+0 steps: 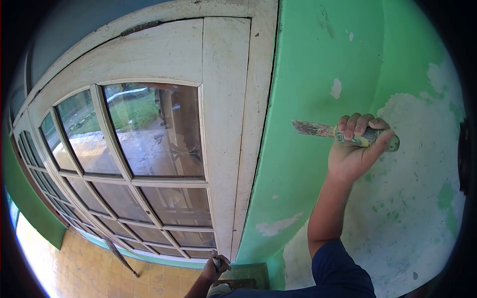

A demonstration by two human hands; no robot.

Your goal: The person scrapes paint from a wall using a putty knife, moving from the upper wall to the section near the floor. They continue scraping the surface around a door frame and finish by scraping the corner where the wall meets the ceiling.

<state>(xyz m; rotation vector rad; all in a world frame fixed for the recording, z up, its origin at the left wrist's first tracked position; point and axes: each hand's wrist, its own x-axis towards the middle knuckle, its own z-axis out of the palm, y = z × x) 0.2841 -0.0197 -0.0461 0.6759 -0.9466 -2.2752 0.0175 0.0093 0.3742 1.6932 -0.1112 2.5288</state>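
Raised in front of the green wall (318, 59), my right hand (358, 144) is wrapped round the handle of a scraper (314, 129). Its worn, stained blade points left toward the door frame and appears apart from the wall. Around and right of that hand, the paint is gone from a large pale patch (402, 188). Low in the view, near the foot of the white door frame (226, 99), my left hand (214, 270) is closed round a small, thin, light-coloured object that is too small to name.
A white door with glass panes (154, 129) fills the left side. Yellowish floor tiles (94, 258) lie below, with a thin dark stick-like object (121, 258) over them. A dark round-edged object (465, 156) sits at the far right edge.
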